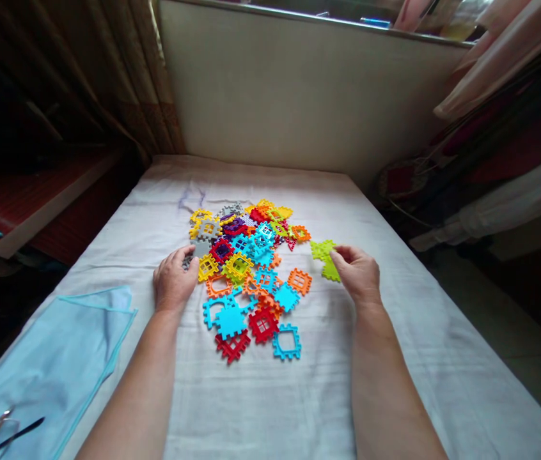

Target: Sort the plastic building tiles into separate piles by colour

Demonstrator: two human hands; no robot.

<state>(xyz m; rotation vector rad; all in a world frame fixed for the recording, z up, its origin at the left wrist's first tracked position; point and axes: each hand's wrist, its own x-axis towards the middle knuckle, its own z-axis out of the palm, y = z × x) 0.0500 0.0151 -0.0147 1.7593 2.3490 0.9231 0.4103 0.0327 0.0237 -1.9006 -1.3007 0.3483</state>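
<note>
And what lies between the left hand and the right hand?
The head view shows a pile of coloured notched pieces there, on a pale sheet; a narrow gap of sheet parts the pile from the green pieces that the right hand pinches.

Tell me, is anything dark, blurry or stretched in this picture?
Head view throughout: the plastic pieces are well lit and fairly clear; the curtain fades into darkness leftward; the glasses look soft near the lower-left corner; the sheet seems stretched toward the lower corners.
</note>
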